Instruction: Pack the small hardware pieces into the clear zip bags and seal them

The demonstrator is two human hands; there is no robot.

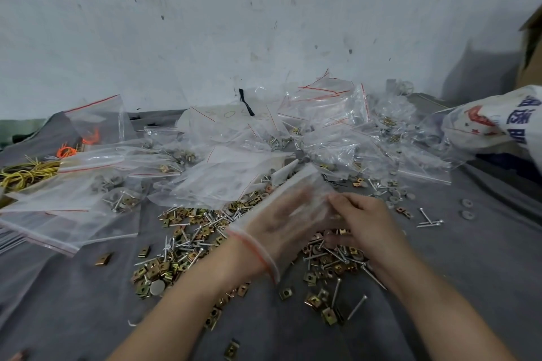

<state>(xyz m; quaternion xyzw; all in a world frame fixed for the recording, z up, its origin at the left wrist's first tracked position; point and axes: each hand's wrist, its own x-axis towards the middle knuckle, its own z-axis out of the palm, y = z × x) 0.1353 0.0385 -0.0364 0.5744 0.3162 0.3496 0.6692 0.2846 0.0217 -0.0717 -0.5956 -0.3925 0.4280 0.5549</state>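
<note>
A clear zip bag (305,184) with a red seal strip is pulled over my left hand (281,223) like a glove, its mouth around my wrist. Inside it my fingers look stretched out and are blurred. My right hand (363,223) meets it from the right and pinches the bag's far end with thumb and forefinger, while its other fingers curl over the hardware. Under both hands, on the grey cloth (469,267), lies a loose pile of brass-coloured square clip nuts (155,272), silver nails (356,306) and grey washers (466,202).
Many clear zip bags (234,173), some filled, are heaped behind the pile up to the white wall. Yellow and orange wire ties (26,174) lie far left. A printed white sack (498,117) and a cardboard box (531,47) stand at the right.
</note>
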